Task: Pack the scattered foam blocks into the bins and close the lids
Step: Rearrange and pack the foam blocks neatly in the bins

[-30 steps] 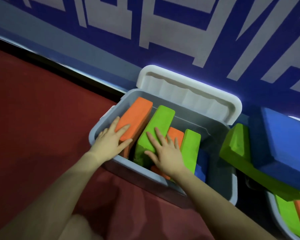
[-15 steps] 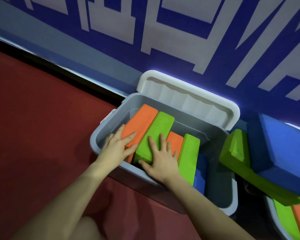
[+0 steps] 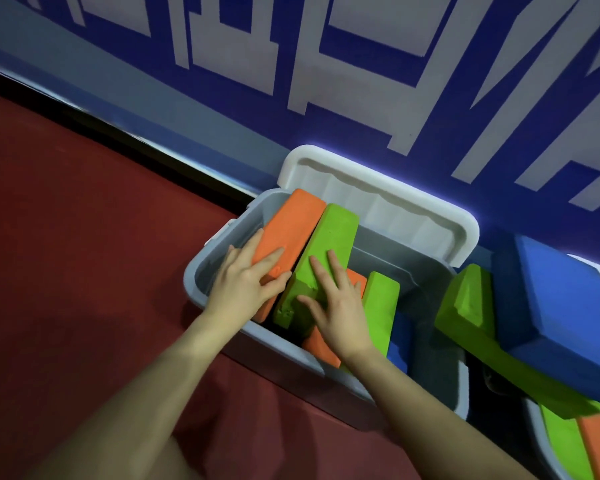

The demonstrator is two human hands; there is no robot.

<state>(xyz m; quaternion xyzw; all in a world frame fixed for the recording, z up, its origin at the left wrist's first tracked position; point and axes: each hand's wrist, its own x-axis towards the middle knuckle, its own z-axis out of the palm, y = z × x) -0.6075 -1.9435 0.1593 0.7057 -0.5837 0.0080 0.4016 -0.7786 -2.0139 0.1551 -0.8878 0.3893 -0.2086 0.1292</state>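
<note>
A grey bin (image 3: 201, 271) stands on the red floor against the wall, its white lid (image 3: 381, 206) tipped open behind it. Inside it lean an orange block (image 3: 291, 226) and a green block (image 3: 329, 240), side by side. My left hand (image 3: 246, 285) lies flat on the orange block with straight fingers. My right hand (image 3: 336, 303) presses flat on the green block. A second orange block (image 3: 321, 344), another green block (image 3: 380, 306) and a blue block (image 3: 397, 351) sit lower in the bin, partly hidden by my right hand and arm.
To the right, a large blue block (image 3: 561, 313) and a long green block (image 3: 471, 306) are piled over a second bin (image 3: 534, 420) holding green and orange blocks. A blue-and-white patterned wall (image 3: 361, 81) runs behind. Red floor (image 3: 84, 237) spreads to the left.
The orange and green blocks under my hands have tilted up, their far ends higher against the bin's back. Both hands stay flat on them.
</note>
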